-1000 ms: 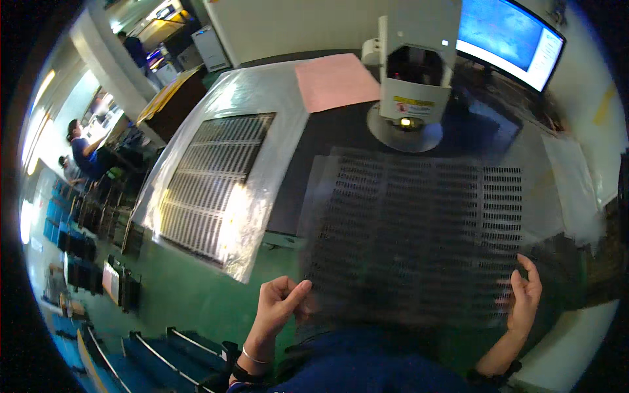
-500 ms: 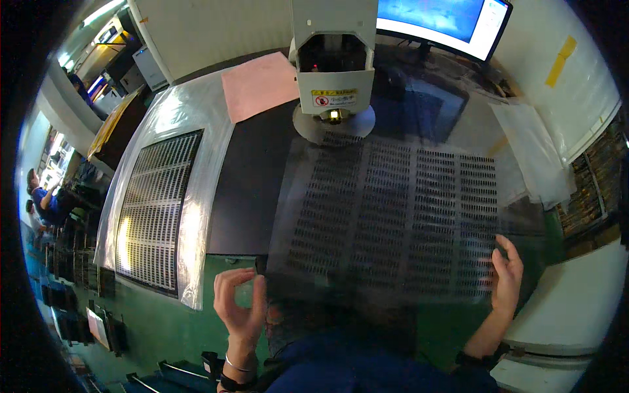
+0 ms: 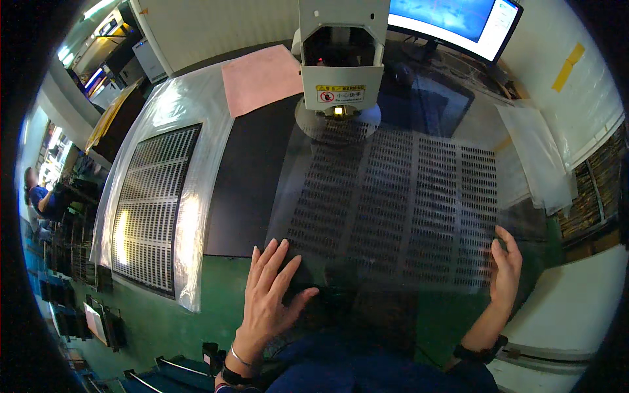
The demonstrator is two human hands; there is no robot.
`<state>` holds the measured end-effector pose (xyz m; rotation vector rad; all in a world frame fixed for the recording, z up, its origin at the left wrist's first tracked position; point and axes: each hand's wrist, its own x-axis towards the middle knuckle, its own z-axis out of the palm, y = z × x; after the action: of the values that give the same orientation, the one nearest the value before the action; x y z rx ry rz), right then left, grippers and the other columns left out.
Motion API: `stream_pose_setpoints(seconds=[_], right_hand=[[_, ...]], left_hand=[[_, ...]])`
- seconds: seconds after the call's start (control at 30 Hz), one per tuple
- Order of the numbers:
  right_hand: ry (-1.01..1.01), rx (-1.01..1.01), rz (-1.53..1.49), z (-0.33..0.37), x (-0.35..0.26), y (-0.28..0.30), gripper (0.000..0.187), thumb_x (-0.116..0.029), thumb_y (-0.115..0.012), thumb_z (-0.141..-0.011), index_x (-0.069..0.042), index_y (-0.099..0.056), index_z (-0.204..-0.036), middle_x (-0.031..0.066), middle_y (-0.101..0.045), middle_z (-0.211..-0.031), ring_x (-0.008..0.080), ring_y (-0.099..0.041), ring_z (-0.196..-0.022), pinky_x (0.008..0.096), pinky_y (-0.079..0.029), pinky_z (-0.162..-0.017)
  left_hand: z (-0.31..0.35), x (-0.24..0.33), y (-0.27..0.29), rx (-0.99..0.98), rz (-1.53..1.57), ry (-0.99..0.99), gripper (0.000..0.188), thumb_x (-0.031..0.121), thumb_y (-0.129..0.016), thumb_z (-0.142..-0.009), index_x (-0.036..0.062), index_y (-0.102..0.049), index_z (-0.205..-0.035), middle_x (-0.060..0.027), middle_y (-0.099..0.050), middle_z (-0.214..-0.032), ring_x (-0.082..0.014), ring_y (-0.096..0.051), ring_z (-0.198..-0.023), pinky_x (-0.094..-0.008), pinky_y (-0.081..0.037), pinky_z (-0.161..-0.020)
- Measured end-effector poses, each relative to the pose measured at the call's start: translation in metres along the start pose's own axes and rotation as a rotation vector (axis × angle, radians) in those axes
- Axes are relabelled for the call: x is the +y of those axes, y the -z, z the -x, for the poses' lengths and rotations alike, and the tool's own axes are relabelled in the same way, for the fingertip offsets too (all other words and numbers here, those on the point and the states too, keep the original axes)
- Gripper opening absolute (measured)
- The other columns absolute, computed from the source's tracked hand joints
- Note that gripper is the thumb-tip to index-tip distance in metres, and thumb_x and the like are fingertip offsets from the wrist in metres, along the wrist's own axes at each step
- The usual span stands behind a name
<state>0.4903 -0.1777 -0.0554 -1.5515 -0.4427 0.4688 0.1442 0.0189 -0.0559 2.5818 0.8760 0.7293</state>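
Between the bare left hand (image 3: 267, 304) and right hand (image 3: 504, 265), a dark, translucent, slot-patterned sheet (image 3: 386, 216).
Left: fingers spread, gripping nothing, at its near-left corner. Right: half-curled at its right edge, hold unclear. The sheet reaches forward over the black counter (image 3: 244, 190).

Dark blue top (image 3: 373, 370), slim silvery bangle (image 3: 239, 357) on the left wrist (image 3: 247, 343), black bands (image 3: 481, 352), perhaps cuffs.

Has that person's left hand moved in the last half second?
Yes. Judged against the front left corner of the black table, the left hand has shifted to the right and forward.
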Motion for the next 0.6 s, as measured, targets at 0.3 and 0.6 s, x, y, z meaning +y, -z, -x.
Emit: stream_pose_setpoints(seconds=[0.3,0.6], right_hand=[[-0.021,-0.011,0.030,-0.0049,-0.0065,-0.0098,0.043,-0.020,-0.058,-0.084,-0.002,-0.047,-0.121,0.0068,-0.062,-0.093,0.0113,-0.061,-0.073,0.0231,-0.051,-0.048],[-0.022,0.010,0.033,-0.0063,-0.0042,-0.0088,0.041,-0.018,-0.058,-0.085,-0.002,-0.048,-0.120,0.0065,-0.063,-0.093,0.0105,-0.061,-0.071,0.0232,-0.051,-0.047]], left_hand=[[-0.0072,-0.0050,-0.0016,0.011,-0.016,-0.013,0.053,0.022,-0.074,-0.067,0.0029,-0.054,-0.112,-0.0181,-0.044,-0.129,-0.0354,-0.039,-0.122,-0.0530,-0.026,-0.102],[-0.0104,-0.0062,-0.0018,0.018,-0.011,-0.013,0.052,0.021,-0.075,-0.066,0.0028,-0.055,-0.111,-0.0176,-0.044,-0.129,-0.0351,-0.040,-0.122,-0.0529,-0.027,-0.102]])
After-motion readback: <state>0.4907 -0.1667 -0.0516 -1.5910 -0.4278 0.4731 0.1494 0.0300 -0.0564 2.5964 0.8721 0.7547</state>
